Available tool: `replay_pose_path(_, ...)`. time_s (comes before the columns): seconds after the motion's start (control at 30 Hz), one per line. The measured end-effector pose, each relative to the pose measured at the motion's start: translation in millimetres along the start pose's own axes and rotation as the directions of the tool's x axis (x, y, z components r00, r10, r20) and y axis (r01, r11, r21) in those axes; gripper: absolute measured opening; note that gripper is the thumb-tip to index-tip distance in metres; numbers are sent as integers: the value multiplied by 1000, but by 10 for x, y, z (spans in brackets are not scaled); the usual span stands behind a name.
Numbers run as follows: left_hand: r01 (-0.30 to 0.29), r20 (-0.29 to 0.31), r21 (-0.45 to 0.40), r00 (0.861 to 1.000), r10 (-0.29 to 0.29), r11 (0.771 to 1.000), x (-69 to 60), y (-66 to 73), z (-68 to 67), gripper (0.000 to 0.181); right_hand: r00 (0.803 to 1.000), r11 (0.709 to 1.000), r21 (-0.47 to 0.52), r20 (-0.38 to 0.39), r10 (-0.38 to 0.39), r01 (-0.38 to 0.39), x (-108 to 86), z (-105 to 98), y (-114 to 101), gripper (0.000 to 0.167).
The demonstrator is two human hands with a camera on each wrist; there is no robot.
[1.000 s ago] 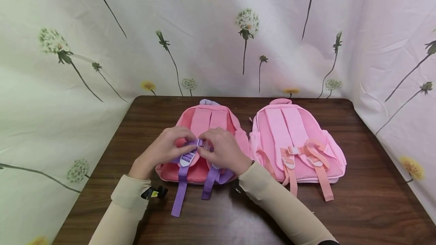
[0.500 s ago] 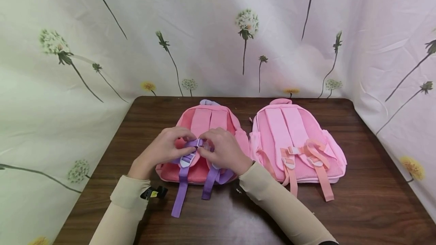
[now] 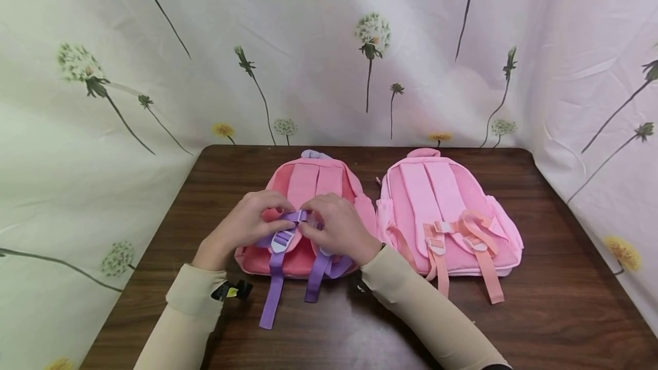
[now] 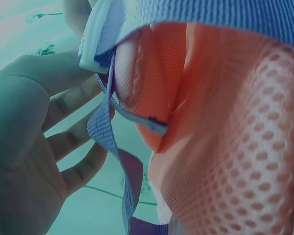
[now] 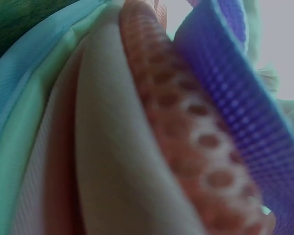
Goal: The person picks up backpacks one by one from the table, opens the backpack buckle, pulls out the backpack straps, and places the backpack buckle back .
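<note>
**White buckle [image 3: 300, 216] on purple strap [image 3: 289, 217] pinched by both hands**

The purple strap is held by the left hand [image 3: 247, 221], with forefinger above and thumb below; these two are parted by little more than the strap's width. In the left wrist view, the remaining left fingers [image 4: 71, 142] are seen loosely bent and spread apart. The white buckle is pinched at its right end by the right hand [image 3: 336, 226], its thumb and forefinger parted about as narrowly. How the other right fingers lie cannot be told.

The coral backpack [image 3: 304, 179] is spread directly beneath both sets of fingers, its back panel turned up. Just below the left fingertips, a white strap adjuster [image 3: 282, 241] can be seen, and from it a loose purple strap end [image 3: 271, 298] is trailed toward the near side. A second purple strap end [image 3: 316, 281] is hung below the right fingers.

To the right of the right fingers, well apart from them, a light pink backpack [image 3: 447, 193] is laid beside the first, with peach straps [image 3: 489, 278]. Both bags are supported by the dark wooden tabletop [image 3: 555, 278].
</note>
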State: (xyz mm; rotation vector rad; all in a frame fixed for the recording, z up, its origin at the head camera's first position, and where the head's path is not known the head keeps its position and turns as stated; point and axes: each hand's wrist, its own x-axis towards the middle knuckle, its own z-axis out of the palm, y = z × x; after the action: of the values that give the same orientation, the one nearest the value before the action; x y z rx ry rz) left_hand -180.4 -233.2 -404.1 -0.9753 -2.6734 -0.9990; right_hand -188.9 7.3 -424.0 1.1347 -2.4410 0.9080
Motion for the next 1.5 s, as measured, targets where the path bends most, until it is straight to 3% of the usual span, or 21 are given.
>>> replay_pose_path(0.63, 27, 16, -2, 1000, -27, 1000, 30, 12, -14, 25, 999, 1000, 2, -33, -25, 25, 12, -35, 39, 20)
replay_pose_path(0.93, 34, 19, -11, 999, -34, 999, 34, 45, -8, 26, 1000, 1000, 4, -10, -9, 9, 19, -58, 4, 22)
replay_pose_path(1.17, 0, 21, -4, 1000, 0, 1000, 60, 59, 1, 25, 1000, 1000, -7, -3, -19, 19, 28, -40, 10, 21)
replay_pose_path(1.5, 14, 34, -26, 999, -13, 1000, 48, 38, -8, 29, 1000, 1000, -10, -7, -14, 14, 25, -55, 10, 20)
